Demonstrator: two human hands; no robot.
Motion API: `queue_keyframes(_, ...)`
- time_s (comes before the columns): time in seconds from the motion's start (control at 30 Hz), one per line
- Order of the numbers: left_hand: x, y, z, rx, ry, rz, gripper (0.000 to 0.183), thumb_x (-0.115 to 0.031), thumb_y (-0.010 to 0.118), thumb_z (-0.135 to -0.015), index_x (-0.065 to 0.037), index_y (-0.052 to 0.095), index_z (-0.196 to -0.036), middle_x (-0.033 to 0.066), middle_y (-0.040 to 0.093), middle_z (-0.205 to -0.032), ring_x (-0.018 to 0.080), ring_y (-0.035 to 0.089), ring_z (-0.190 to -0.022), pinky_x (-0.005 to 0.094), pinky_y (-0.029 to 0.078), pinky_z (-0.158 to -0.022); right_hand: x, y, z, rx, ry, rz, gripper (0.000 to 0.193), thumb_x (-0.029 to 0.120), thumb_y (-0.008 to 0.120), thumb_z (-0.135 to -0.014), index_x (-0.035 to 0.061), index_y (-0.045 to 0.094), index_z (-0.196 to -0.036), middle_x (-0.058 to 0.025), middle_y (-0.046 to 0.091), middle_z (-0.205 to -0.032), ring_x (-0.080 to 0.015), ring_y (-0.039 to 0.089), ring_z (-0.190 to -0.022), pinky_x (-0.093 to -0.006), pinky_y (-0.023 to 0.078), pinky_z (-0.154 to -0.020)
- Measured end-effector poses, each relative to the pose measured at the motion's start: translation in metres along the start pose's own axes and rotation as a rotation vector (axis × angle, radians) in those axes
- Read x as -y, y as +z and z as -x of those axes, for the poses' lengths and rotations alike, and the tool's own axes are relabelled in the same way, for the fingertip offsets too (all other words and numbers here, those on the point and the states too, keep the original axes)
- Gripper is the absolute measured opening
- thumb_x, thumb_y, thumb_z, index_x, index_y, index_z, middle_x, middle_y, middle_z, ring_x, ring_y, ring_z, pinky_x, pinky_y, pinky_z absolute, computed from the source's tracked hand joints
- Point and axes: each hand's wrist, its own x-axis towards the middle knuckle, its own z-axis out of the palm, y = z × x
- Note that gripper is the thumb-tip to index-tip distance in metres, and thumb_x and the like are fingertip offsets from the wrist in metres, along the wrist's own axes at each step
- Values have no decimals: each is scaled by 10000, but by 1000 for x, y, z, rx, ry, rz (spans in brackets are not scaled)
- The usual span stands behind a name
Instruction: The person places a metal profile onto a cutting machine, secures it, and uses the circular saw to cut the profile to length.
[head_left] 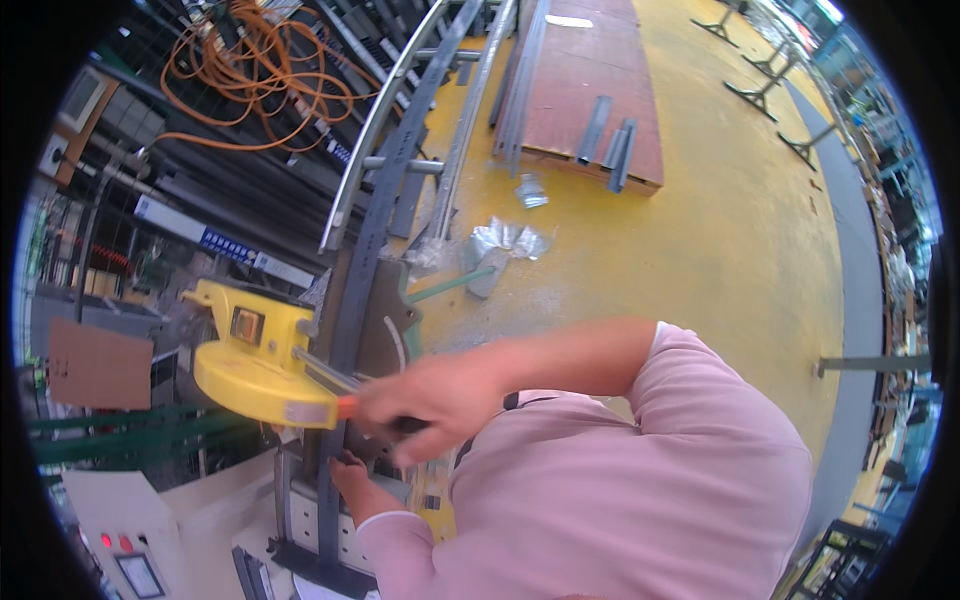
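Note:
A yellow-guarded cut-off saw (265, 385) stands left of my body, over a long dark grey metal profile (383, 200). My right hand (435, 400), slightly blurred, is closed round the saw's handle, where a bit of orange (347, 407) shows beside the fingers. Something black is partly visible under that hand. Lower down, my left hand (355, 482) grips the edge of the profile near the saw, its fingertips partly hidden. The profile runs from the far roller track, past the saw, to the near support. The saw blade is hidden by the guard.
A metal roller track (350, 180) carries the profile's far end. Orange hose (250, 80) lies coiled over racked dark profiles. A reddish board (600, 90) holds short metal pieces. Plastic scraps (510, 238) litter the yellow floor. A control box (120, 510) with red lights stands near left.

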Motion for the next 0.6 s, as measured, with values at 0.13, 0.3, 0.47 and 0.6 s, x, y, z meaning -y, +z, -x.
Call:
queue_keyframes(0.13,0,20,17,100,-17,319,299,-331,488,-986,-81,613,-1090,61,680,-1003,179,665,-865,295,511,-585,29,-25,-76,-118,-50,8,386,430,659,-846,78,548,-957,-109,621,-896,-329,629,-809,-417,483,-699)
queue_keyframes(0.3,54,8,93,184,180,467,314,-361,457,-999,-78,584,-1046,104,659,-973,209,639,-810,284,534,-576,19,-28,-142,-244,-227,35,511,412,665,-839,74,486,-1179,-132,629,-942,-333,637,-851,-409,495,-723)
queue_keyframes(0.47,136,2,237,-94,558,317,196,-218,591,-956,-69,541,-1074,74,630,-963,171,595,-744,284,504,-594,-18,-50,-164,-5,-84,-358,614,257,663,-874,123,392,-1408,-99,637,-1016,-156,635,-821,-293,512,-725)
queue_keyframes(0.6,140,-51,300,-376,706,217,274,-166,576,-964,-57,512,-1206,57,613,-1054,165,592,-848,296,492,-665,-181,-50,-127,-651,345,-297,402,242,606,-903,71,572,-1265,-50,651,-1019,-103,578,-759,-256,492,-677)
